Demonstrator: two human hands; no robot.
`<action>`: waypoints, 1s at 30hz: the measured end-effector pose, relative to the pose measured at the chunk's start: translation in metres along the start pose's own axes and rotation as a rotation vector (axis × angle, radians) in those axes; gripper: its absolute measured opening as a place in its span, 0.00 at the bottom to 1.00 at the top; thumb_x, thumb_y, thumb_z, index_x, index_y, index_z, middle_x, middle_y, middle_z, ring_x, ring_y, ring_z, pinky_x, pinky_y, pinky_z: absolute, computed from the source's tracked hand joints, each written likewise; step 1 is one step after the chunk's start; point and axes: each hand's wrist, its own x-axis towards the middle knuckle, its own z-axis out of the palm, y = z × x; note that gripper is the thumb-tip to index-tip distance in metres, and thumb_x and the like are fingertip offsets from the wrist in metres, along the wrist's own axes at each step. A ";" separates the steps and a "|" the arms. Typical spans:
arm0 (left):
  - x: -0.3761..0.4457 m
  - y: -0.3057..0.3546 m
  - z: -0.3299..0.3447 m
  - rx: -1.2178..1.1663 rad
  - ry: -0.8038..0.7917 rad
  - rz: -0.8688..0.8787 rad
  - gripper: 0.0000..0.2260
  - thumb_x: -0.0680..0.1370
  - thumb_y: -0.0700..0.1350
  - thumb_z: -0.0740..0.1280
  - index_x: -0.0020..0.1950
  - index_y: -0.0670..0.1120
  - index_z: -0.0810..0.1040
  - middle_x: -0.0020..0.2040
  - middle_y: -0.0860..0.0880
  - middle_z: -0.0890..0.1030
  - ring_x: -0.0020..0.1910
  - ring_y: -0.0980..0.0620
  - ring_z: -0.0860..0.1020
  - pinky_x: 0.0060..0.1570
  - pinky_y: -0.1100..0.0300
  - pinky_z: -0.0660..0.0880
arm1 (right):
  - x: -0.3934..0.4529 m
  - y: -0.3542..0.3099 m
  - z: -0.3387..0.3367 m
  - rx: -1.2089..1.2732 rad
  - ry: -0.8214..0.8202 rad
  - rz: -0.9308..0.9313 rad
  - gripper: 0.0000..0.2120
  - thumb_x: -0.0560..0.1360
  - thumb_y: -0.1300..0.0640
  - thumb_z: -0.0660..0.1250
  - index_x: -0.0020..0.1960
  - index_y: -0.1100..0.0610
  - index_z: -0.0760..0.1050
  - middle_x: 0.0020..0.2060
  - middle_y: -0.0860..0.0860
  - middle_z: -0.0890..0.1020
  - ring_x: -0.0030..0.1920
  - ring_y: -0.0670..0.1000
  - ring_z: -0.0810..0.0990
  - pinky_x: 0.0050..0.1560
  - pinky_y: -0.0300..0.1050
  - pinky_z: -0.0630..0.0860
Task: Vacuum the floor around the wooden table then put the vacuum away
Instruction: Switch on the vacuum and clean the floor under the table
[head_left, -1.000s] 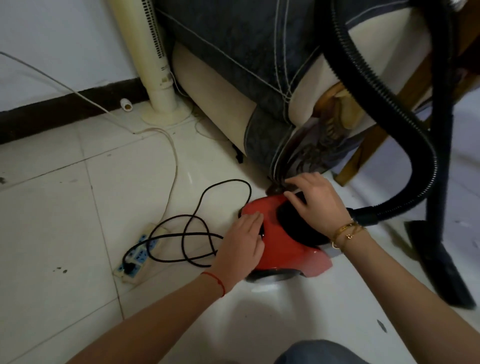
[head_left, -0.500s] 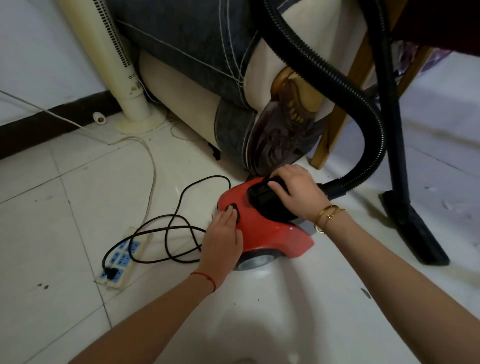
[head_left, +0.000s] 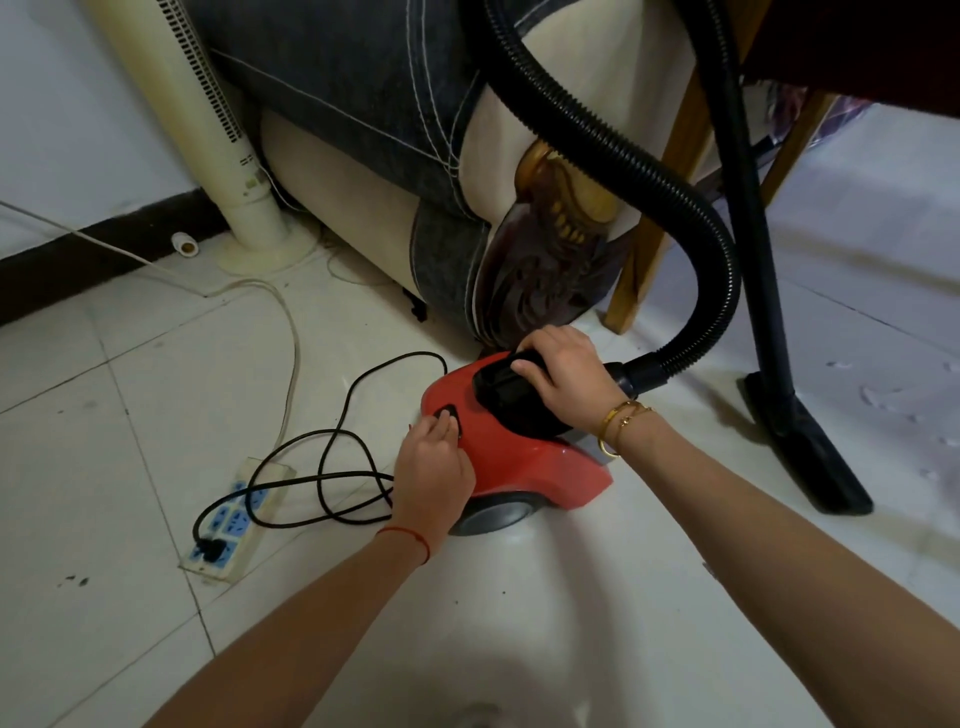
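Under me the floor (head_left: 104, 519) is pale glossy tile with dark grout lines. My red vacuum (head_left: 524, 462) sits on it by the sofa (head_left: 332, 166). Its black cord (head_left: 332, 467) loops across to the white power strip (head_left: 234, 519). The black floor nozzle (head_left: 810, 457) rests to the right, the cream tower fan (head_left: 254, 244) by the wall.

We can't see the switch fully: the left hand (head_left: 434, 475) covers part of the black button (head_left: 451, 415) on the red vacuum (head_left: 524, 467), and fingertip contact is unclear. The right hand (head_left: 563, 382) hides most of the black handle (head_left: 498, 379), so we can't tell how far its fingers wrap under. The hose (head_left: 649, 171), wand (head_left: 737, 182) and tower fan (head_left: 202, 98) are cut off at the top edge; the power strip (head_left: 236, 519) markings are too small to read.
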 end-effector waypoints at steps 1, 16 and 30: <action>0.000 0.002 -0.003 0.014 0.011 0.016 0.17 0.66 0.36 0.63 0.52 0.34 0.82 0.46 0.42 0.84 0.43 0.47 0.81 0.46 0.55 0.81 | 0.000 0.000 -0.002 0.007 0.000 0.003 0.12 0.79 0.49 0.61 0.53 0.57 0.75 0.47 0.54 0.78 0.50 0.55 0.74 0.55 0.47 0.66; 0.064 0.053 -0.085 -0.042 0.147 0.415 0.09 0.72 0.39 0.63 0.47 0.43 0.82 0.41 0.50 0.80 0.45 0.50 0.76 0.48 0.57 0.74 | -0.014 0.006 -0.080 0.096 0.147 0.006 0.13 0.79 0.50 0.61 0.61 0.52 0.73 0.52 0.48 0.78 0.53 0.47 0.75 0.54 0.42 0.74; 0.167 0.238 -0.111 0.085 0.121 0.932 0.18 0.75 0.41 0.66 0.65 0.43 0.75 0.58 0.48 0.78 0.60 0.50 0.73 0.64 0.57 0.69 | -0.065 0.101 -0.172 -0.012 0.469 0.321 0.05 0.76 0.52 0.63 0.47 0.53 0.74 0.40 0.47 0.79 0.39 0.45 0.75 0.40 0.42 0.75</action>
